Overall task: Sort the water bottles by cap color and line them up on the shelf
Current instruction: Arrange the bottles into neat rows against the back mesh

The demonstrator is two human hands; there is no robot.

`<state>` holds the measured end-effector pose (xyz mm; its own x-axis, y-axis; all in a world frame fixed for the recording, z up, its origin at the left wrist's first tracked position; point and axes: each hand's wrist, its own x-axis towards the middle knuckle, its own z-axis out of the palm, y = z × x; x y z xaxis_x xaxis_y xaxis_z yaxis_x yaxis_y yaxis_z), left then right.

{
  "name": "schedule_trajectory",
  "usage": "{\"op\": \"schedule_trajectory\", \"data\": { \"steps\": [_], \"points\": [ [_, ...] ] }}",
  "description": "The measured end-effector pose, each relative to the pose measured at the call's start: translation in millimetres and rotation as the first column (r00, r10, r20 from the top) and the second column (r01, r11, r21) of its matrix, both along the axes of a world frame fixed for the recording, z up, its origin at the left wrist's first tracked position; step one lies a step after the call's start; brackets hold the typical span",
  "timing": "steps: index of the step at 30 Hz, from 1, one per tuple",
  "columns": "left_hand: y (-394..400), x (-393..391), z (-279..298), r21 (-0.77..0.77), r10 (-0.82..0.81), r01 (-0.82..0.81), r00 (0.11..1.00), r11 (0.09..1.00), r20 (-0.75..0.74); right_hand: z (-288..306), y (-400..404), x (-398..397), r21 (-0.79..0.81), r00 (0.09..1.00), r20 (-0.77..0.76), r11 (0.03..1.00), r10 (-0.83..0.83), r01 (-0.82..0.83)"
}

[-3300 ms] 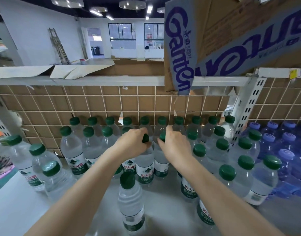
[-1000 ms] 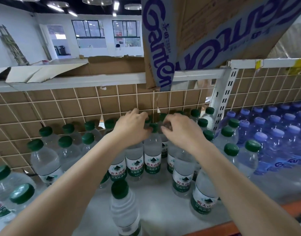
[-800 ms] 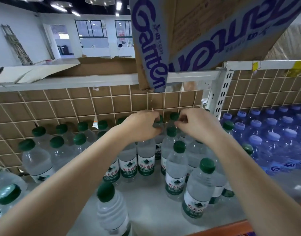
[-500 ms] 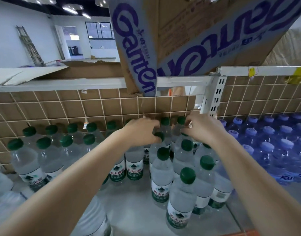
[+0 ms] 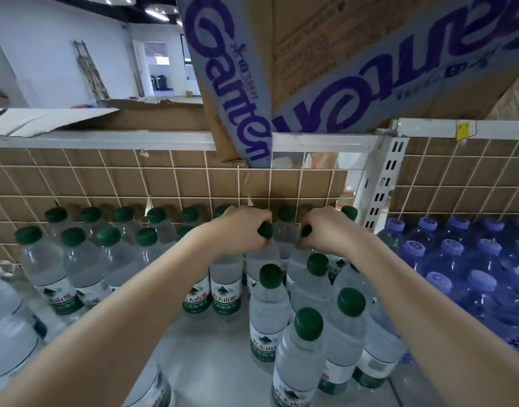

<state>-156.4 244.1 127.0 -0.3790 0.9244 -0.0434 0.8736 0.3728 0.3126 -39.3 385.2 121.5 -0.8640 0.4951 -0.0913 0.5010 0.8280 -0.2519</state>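
Near the shelf [image 5: 211, 356] back edge, both forearms reach forward side by side. Left hand [image 5: 240, 230] curls around a green-capped bottle [image 5: 262, 254] at its neck; right hand [image 5: 328, 230] grips the neighbouring bottle [image 5: 299, 259] likewise. Purple-capped bottles [image 5: 457, 259] fill the shelf's right end.

Two bare forearms enter from the lower corners of the frame and narrow toward the middle. No sleeve covers either one as far as the frame edges show. The left hand [image 5: 243, 230] and the right hand [image 5: 328, 230] are uncovered too, with smooth rounded knuckles. The forearms look slim, with soft light along their upper sides.
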Motion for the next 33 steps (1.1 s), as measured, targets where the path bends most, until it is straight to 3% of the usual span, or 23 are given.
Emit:
{"op": "schedule_trajectory", "data": {
  "steps": [4, 11, 19, 23, 26, 29, 33],
  "points": [
    [3.5, -5.1, -0.2, -0.008, 0.02, -0.02, 0.999, 1.0, 0.037, 1.6, -4.2, -7.1, -0.057, 0.999, -0.042, 0.998, 0.003, -0.005],
    [-1.8, -0.9, -6.9, -0.059, 0.032, -0.034, 0.999, 0.998, -0.022, 2.4, -15.7, -17.8, -0.006, 0.999, 0.023, 0.999, 0.044, -0.044],
    [4.1, 7.0, -8.6, -0.137, 0.007, -0.041, 0.97, 0.99, -0.241, -0.2, -14.4, -10.3, -0.028, 0.995, 0.031, 0.996, 0.091, -0.091],
    [4.6, 7.9, -11.1, -0.087, 0.029, -0.056, 0.959, 0.995, -0.281, 2.1, -6.9, 3.8, -0.146, 0.997, -0.065, 0.988, 0.049, -0.058],
    [7.5, 14.5, -5.7, 0.032, 0.061, -0.055, 0.971, 0.998, -0.233, 9.4, -5.6, 18.7, -0.164, 0.984, -0.165, 0.983, 0.061, -0.089],
    [13.4, 29.7, 4.6, 0.184, 0.029, -0.01, 0.995, 0.983, -0.098, 14.5, 5.3, 36.0, -0.058, 0.972, -0.235, 0.998, 0.016, -0.031],
    [23.7, 52.1, 10.5, 0.182, -0.123, 0.11, 0.99, 0.977, 0.065, 18.4, 22.0, 58.0, 0.12, 0.986, -0.15, 0.989, -0.073, 0.091]
  ]
}}
